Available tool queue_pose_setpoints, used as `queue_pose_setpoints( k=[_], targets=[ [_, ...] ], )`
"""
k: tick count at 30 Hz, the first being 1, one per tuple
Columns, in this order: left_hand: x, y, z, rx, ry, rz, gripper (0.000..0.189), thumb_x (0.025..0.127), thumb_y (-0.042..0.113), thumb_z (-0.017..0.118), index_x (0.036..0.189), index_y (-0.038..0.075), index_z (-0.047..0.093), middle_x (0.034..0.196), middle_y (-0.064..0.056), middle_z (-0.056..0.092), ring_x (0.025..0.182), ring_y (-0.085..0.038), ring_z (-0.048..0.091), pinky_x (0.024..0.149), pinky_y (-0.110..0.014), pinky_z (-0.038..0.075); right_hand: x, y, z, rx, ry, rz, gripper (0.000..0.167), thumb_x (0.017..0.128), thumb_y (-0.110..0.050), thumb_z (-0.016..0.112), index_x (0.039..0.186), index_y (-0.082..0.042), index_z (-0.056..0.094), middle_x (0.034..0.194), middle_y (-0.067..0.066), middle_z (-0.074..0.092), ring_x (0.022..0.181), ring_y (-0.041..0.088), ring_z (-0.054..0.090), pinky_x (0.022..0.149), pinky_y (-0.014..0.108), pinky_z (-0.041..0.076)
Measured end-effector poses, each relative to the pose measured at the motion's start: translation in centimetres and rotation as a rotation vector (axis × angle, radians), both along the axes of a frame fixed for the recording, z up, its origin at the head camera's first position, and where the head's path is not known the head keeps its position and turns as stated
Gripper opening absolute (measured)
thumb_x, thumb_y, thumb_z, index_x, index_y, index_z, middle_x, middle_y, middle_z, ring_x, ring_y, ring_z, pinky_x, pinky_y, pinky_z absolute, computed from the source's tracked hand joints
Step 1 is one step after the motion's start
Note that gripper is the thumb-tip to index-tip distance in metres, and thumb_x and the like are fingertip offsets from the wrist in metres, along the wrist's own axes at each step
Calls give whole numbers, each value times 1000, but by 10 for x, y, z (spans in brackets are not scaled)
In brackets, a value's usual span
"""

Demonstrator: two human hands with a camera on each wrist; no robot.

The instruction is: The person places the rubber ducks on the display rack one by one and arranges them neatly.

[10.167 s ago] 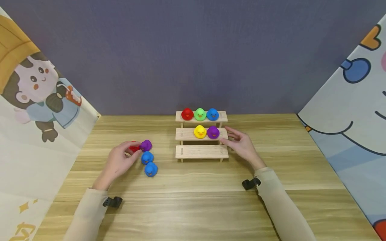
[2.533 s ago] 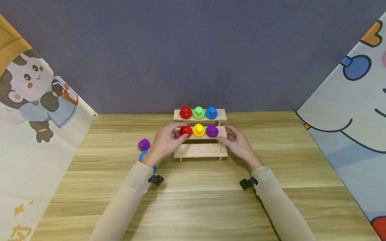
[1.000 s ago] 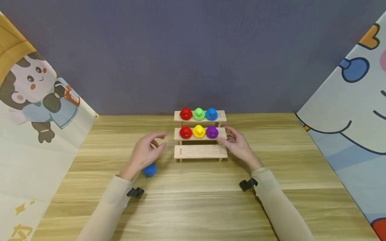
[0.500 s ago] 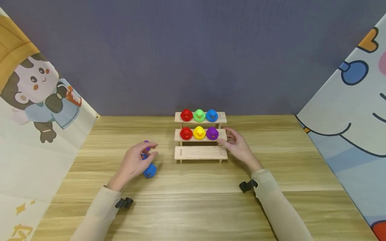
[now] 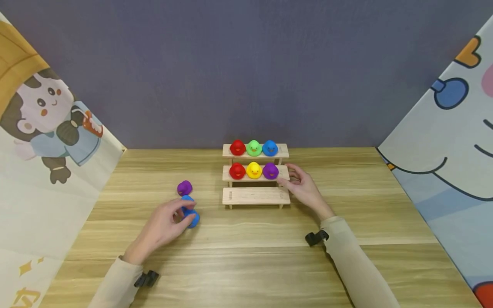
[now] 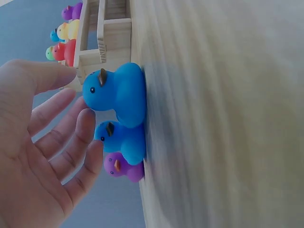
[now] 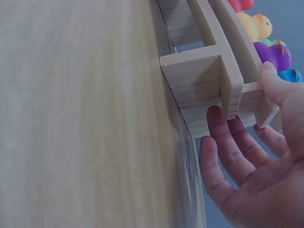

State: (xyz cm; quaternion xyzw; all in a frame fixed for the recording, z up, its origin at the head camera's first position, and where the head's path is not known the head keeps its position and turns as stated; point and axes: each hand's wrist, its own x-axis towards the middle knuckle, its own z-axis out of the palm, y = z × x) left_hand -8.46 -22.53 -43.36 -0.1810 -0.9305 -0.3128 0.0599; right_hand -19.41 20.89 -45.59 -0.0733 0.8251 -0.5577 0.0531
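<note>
My left hand (image 5: 161, 226) hovers at two blue rubber ducks on the table, fingers loosely bent and apart. In the left wrist view the nearer blue duck (image 6: 129, 92) sits just past the fingertips; behind it are the other blue duck (image 6: 132, 145) and a purple duck (image 6: 132, 171). My right hand (image 5: 306, 190) holds the right end of the three-step wooden stand (image 5: 256, 196) at its middle step, thumb in front and fingers behind. Top step: red (image 5: 237, 148), green (image 5: 254, 148) and blue ducks (image 5: 270, 148). Middle step: red (image 5: 237, 171), yellow (image 5: 254, 170) and purple ducks (image 5: 271, 171). The lowest step is bare.
The wood-grain table (image 5: 246, 256) stretches in front of the stand. A dark grey-blue panel (image 5: 246, 77) rises behind it. Cartoon-printed panels stand at the left (image 5: 23, 214) and right (image 5: 458, 188).
Earlier, my left hand set a red duck on the middle step's left end and let go. It has since moved back left and down to the blue ducks. My right hand stays put.
</note>
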Motion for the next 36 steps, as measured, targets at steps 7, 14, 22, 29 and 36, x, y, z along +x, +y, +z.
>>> queue_pose_setpoints(
  k=[7,14,22,29,36],
  targets=[
    [7,-5,-2,-10,20,21,23,94,18,83,116,13,80,97,8,75,80,-3,64,70,-25,56,1,1,1,0,5,-4,77,100,-32,77,163,-8,39,141,28,66,113,39,73,80,28,62],
    [8,-7,-5,-31,-48,14,21,96,24,81,115,17,80,95,8,75,77,0,63,70,-23,55,2,1,1,14,10,-3,78,100,-33,77,163,-9,39,139,27,67,115,40,73,83,28,62],
    [9,-8,-7,-36,-68,4,24,94,27,84,115,18,79,97,9,75,78,1,63,70,-23,54,0,0,-1,10,9,-4,77,100,-33,77,163,-9,40,138,26,68,118,41,72,85,22,60],
    [10,-5,-6,-65,-72,11,28,93,31,84,117,19,79,99,9,75,80,0,64,72,-24,54,-1,-2,-1,14,9,-9,76,99,-35,78,162,-9,42,135,25,69,117,40,72,85,23,59],
    [10,-3,-4,-80,-77,8,29,93,31,85,118,18,79,97,9,75,82,-2,65,72,-25,55,0,-1,-1,31,13,-10,77,100,-35,77,163,-10,41,139,26,68,120,40,71,93,31,61]
  ],
)
